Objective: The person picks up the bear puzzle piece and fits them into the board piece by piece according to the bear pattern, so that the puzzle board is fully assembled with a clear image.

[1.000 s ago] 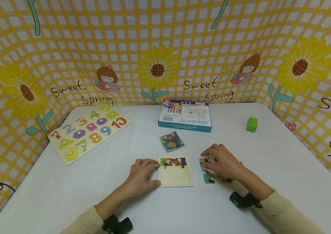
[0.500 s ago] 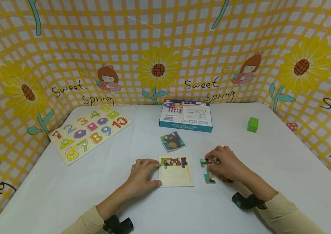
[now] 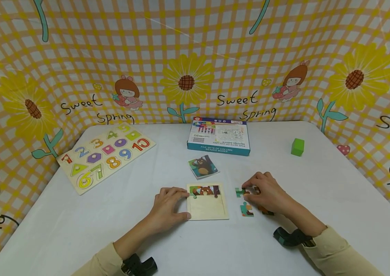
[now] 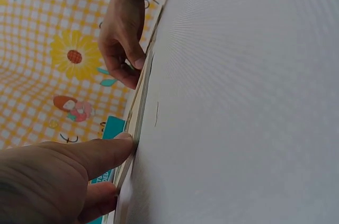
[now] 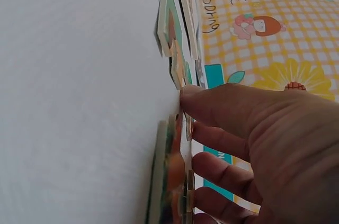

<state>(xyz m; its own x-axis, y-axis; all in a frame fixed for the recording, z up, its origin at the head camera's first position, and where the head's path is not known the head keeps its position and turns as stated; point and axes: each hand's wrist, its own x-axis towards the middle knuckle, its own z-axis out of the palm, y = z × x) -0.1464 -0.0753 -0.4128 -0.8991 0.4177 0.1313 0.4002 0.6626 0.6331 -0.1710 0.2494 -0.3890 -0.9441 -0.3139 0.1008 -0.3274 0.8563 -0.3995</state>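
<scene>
A square wooden jigsaw board [image 3: 207,209] lies on the table, with a strip of bear-face pieces [image 3: 204,191] along its far side. My left hand [image 3: 167,207] touches the board's left edge, thumb near the front corner and fingers farther back. In the left wrist view, the thumb [image 4: 108,155] rests against the board's side. To the right of the board, my right hand [image 3: 267,193] pinches a green-and-brown puzzle piece [image 3: 239,192] between thumb and index finger, at table level. A teal piece [image 3: 246,211] and a brown piece [image 3: 266,211] lie nearer; others are partly hidden beneath the hand.
Behind the board lies a bear picture card [image 3: 203,166], with a flat teal-and-purple box [image 3: 218,138] beyond it. A wooden number board [image 3: 105,157] is at the back left, a green block [image 3: 297,147] at the back right. A patterned cloth [image 3: 146,50] surrounds the table.
My right hand has shifted slightly right and its thumb and index finger have closed in on a puzzle piece. The left hand stays at the board's edge.
</scene>
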